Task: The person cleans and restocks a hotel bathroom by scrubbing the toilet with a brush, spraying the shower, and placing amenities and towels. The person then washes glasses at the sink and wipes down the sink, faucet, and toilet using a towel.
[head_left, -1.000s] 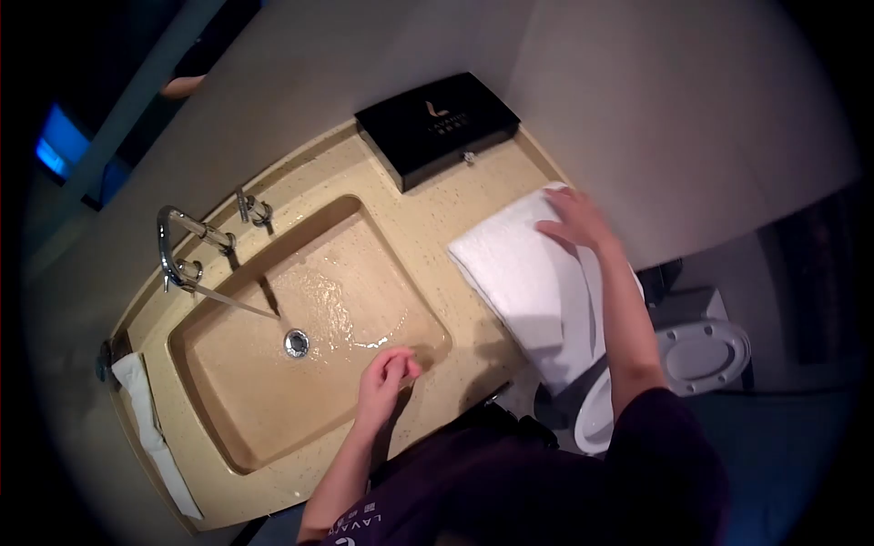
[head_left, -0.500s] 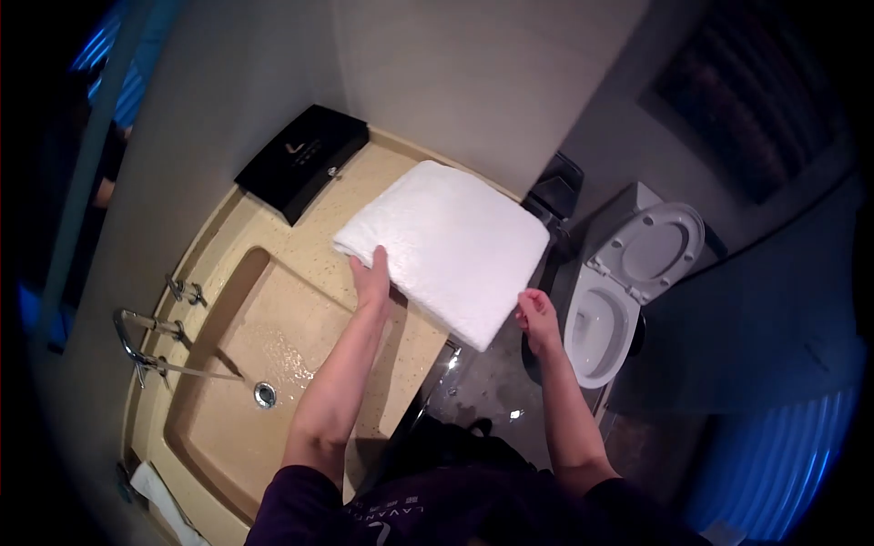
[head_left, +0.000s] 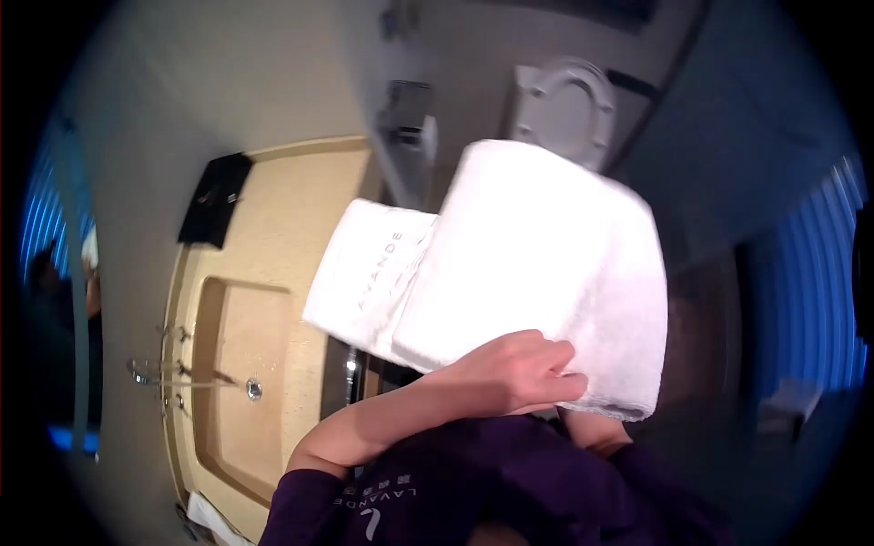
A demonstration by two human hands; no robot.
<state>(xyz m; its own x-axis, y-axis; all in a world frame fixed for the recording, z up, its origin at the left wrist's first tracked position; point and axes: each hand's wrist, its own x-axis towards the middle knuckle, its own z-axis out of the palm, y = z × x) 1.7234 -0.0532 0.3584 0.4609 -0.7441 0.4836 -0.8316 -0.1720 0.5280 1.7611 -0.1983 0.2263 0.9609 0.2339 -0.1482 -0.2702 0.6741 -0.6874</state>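
White towel [head_left: 537, 255] against left fingers [head_left: 555, 389]

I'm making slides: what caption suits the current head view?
Left hand at a folded white towel, with a beige washbasin at picture left.

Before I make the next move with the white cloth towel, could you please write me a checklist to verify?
1. Left hand placed at the white cloth towel: ok.
2. Right hand well placed: cannot tell; the towel hides it.
3. Towel clear of the beige rectangular basin: ok.
4. Curved chrome tap turned off: not ok; a stream runs into the basin.
5. Towel not touching the pale toilet with raised lid: cannot tell; they overlap in this view.
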